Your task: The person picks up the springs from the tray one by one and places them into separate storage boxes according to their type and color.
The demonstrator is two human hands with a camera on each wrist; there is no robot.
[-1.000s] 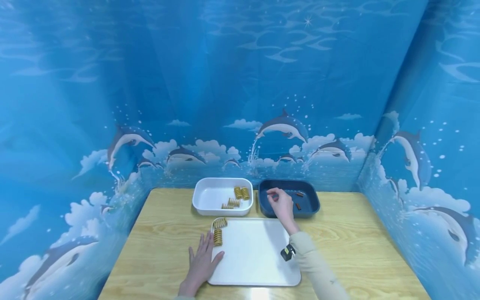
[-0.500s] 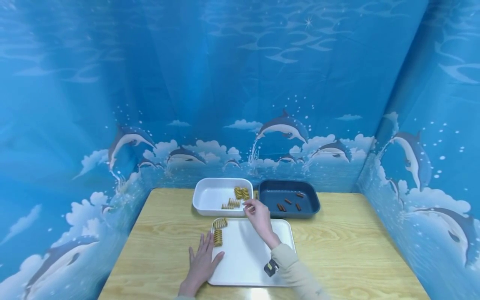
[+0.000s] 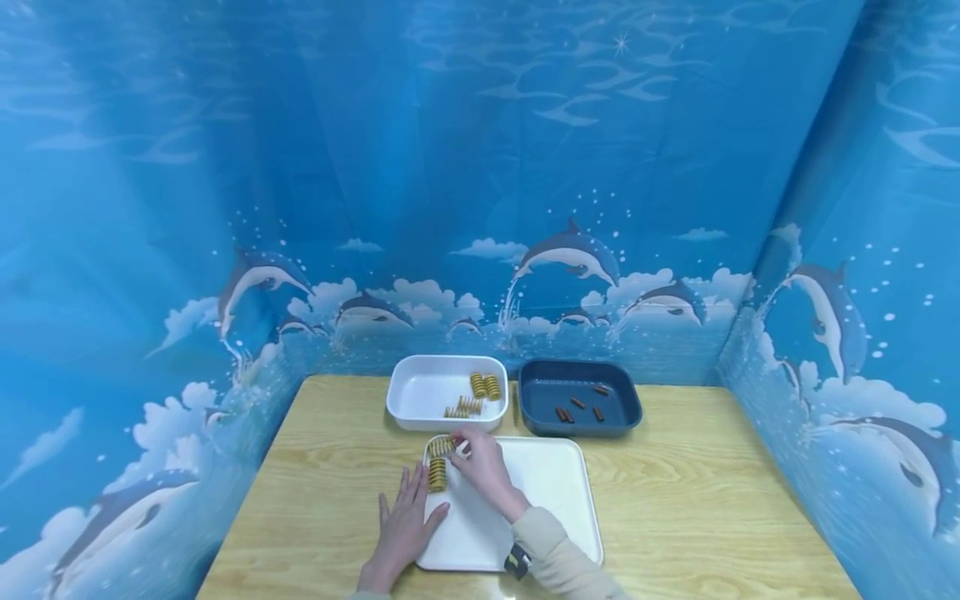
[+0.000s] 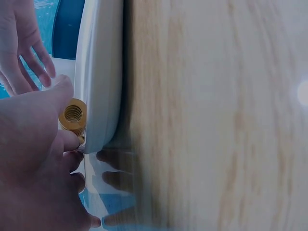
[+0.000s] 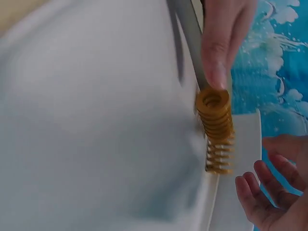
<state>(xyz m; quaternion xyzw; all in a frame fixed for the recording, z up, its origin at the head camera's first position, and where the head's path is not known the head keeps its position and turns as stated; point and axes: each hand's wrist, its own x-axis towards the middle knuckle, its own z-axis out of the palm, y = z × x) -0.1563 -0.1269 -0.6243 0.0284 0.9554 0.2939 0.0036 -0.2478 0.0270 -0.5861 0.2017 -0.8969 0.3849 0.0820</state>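
Observation:
My left hand (image 3: pixel 405 521) lies spread at the left edge of the white tray (image 3: pixel 517 500). Its straight fingers reach beside a yellow coil spring (image 3: pixel 437 475), and its thumb lies over the tray. That spring's round open end (image 4: pixel 73 113) faces the left wrist view, near thumb and forefinger. Right behind it a second, looser-coiled yellow spring (image 5: pixel 220 158) lies in the tray's far left corner. My right hand (image 3: pixel 487 471) is bent over that corner, fingertips right by the looser spring. A dark brown bit shows at these fingertips; I cannot tell whether they pinch it.
Behind the tray stands a white bin (image 3: pixel 420 396) with several yellow springs (image 3: pixel 480 392) at its right side. Beside it, a dark blue bin (image 3: pixel 555 383) holds several small brown cylinder-like pieces (image 3: pixel 597 413). A dolphin-print curtain (image 3: pixel 480 208) surrounds the wooden table (image 3: pixel 690 500).
My right hand has moved from over the dark blue bin, past the white bin's front right corner, to the springs at the tray's far left. My left hand has stayed in place.

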